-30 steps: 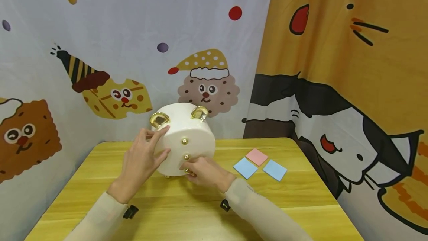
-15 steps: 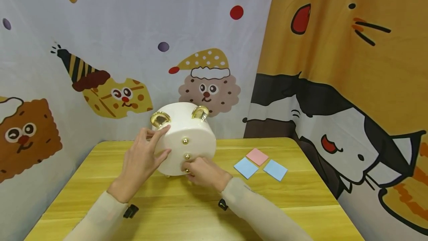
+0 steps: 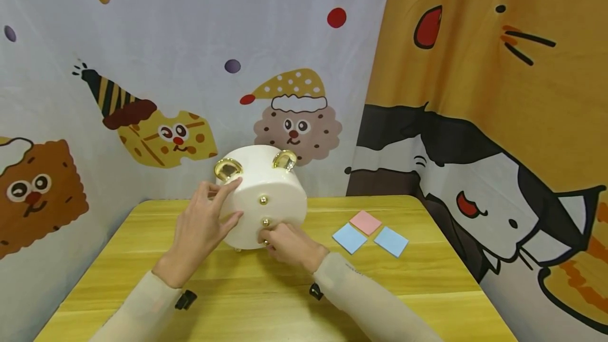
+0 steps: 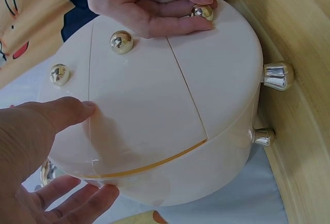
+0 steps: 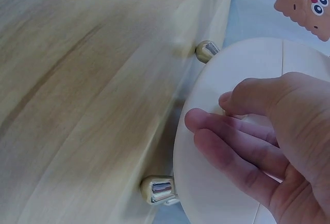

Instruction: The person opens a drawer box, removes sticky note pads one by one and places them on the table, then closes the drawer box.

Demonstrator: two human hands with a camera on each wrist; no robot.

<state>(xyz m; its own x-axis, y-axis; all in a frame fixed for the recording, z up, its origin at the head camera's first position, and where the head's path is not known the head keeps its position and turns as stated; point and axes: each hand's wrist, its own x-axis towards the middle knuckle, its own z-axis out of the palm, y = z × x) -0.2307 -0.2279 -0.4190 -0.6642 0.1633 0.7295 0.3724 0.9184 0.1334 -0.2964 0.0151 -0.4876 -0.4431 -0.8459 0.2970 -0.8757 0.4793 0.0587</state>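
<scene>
A white rounded box (image 3: pixel 271 194) with two gold ears stands on small gold feet on the table. Seams split its front into three sections, each with a gold knob. My right hand (image 3: pixel 292 247) pinches the lowest knob (image 4: pixel 202 12) between thumb and fingers; the left wrist view shows this from the side. With fairly straight fingers, my left hand (image 3: pixel 199 231) rests against the box's left side. Its thumb (image 4: pixel 72 113) touches the front near the upper seam, and other fingers reach round the side. A gold strip (image 4: pixel 154 162) edges the middle section.
Two blue paper squares (image 3: pixel 349 238) and a pink one (image 3: pixel 364 222) lie right of the box on the wood-patterned table (image 3: pixel 266 305). A cartoon-printed cloth (image 3: pixel 180 30) hangs close behind the box.
My right hand and forearm have shifted very slightly, with the fingers still at the lowest knob. The left hand and the box look the same, apart from a tiny shift of the view.
</scene>
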